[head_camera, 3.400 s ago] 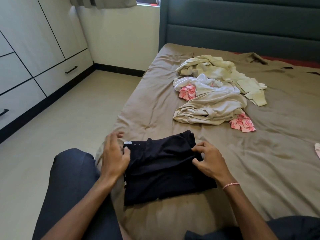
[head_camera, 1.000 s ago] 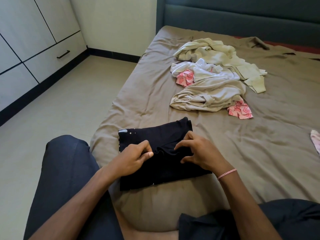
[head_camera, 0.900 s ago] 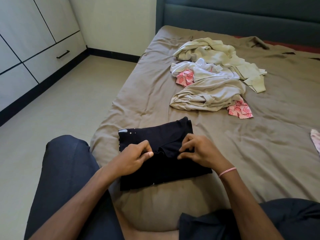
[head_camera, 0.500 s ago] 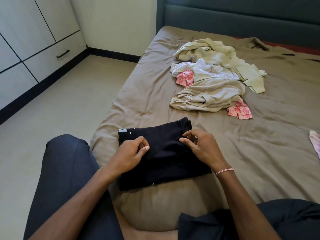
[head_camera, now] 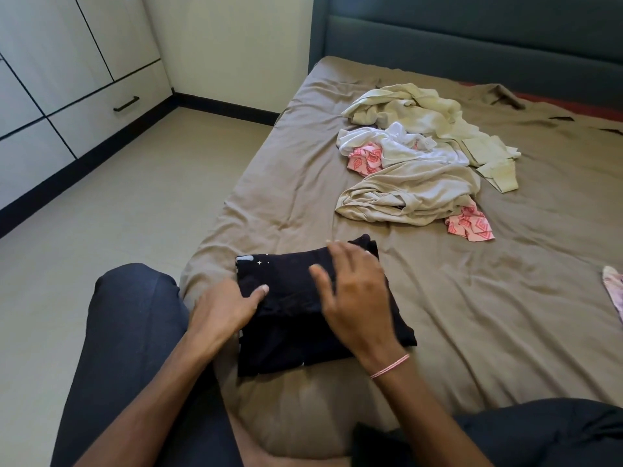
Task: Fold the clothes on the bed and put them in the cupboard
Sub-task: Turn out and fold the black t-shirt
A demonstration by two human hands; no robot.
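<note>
Black garment (head_camera: 303,318) lies folded on the bed (head_camera: 505,298); left hand (head_camera: 226,311) grips its edge, right hand (head_camera: 357,298) spread flat on it; clothes pile (head_camera: 414,176) unfolded; cupboard (head_camera: 84,55) closed.

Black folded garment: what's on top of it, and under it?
On the black garment: the left hand with its thumb on top; the right hand, fingers spread, over it, contact unclear. Under it: the brown bedsheet. The left fingers are hidden at its edge.

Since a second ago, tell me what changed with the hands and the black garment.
The right hand let go of its pinch and now spreads open over the black garment. The left hand shifted to grip its left edge, thumb on top. Garment and clothes pile stayed put.
</note>
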